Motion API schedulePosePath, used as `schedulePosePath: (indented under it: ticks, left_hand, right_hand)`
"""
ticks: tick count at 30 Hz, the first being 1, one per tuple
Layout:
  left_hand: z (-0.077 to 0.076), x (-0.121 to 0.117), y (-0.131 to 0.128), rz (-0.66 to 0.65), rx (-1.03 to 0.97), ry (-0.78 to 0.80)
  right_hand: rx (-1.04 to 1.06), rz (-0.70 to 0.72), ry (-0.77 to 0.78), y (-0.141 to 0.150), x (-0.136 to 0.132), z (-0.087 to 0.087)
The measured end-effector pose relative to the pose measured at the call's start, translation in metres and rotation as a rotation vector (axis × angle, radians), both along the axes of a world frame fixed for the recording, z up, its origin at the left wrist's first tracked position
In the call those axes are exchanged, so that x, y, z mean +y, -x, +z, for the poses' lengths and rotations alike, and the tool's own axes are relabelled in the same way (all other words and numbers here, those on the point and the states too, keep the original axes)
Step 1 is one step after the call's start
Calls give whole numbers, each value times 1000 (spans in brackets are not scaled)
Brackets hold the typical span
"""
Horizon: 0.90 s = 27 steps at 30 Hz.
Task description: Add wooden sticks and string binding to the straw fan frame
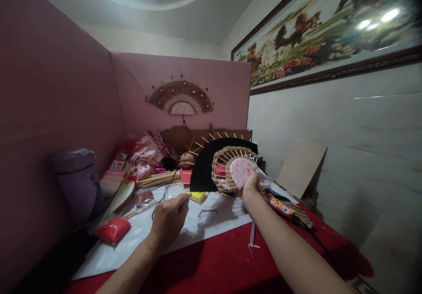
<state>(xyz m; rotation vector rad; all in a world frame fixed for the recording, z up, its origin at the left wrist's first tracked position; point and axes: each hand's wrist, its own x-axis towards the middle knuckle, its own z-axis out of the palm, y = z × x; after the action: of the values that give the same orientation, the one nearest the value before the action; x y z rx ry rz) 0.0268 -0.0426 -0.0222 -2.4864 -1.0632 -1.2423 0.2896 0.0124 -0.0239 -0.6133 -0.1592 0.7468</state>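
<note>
A handmade fan [206, 166] is raised over the table, with a black outer band, a braided rope arc, thin sticks poking past its edge and a dotted pale half-round base. My right hand [251, 186] grips it at that base, thumb on the front; the other fingers are hidden behind. Beside the fan's lower left corner, my left hand [169, 219] is closed in a pinch. Black yarn [169, 187] runs down behind this hand, and its end appears to be between the fingertips, close to the black band.
A finished-looking fan [183, 98] hangs on the pink partition [224, 78]. Bundled sticks [158, 179], a twine ball [187, 160], a red packet [114, 230] and a yellow packet [198, 196] lie around the white sheet [217, 226]. A purple cylinder [77, 184] stands left.
</note>
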Motion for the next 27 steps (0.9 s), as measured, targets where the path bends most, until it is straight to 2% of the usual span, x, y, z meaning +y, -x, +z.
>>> schedulePosePath:
  ticks: [16,27]
  left_hand:
    - [1,0,2,61,9,-109]
    - [8,-1,5,111,35,-169]
  right_hand:
    - [19,13,-27,6,-3,3]
    - [17,7,-31,8,-3,3]
